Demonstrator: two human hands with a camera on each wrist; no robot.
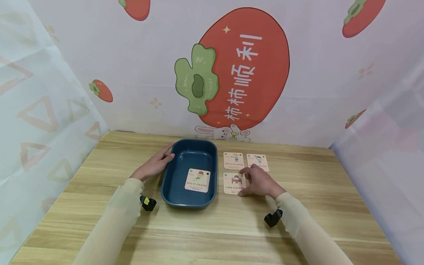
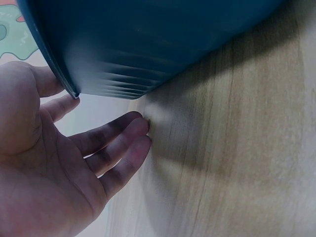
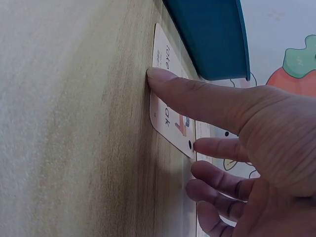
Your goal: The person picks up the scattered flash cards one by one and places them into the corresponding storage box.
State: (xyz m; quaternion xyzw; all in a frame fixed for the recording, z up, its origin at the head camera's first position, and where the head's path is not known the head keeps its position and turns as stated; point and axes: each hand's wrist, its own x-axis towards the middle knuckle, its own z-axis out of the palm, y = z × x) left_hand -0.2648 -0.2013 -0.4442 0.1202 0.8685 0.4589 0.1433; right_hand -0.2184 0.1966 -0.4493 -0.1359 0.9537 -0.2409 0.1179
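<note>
- Because it might slide, your relaxed left grip (image 1: 155, 164) touches the blue rectangular tray (image 1: 176, 180).
- Your half-closed right grip (image 1: 260, 182) pinches the pale square "take a break" card (image 1: 232, 183), toward the back edge of the wood-grained surface (image 1: 198, 235).

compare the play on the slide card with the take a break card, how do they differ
The "play on the slide" card lies inside the blue tray, while the "take a break" card lies on the wooden table. The right hand touches the "take a break" card; neither hand touches the "play on the slide" card. Both are pale, with rounded corners and a drawing above the English words.
</note>
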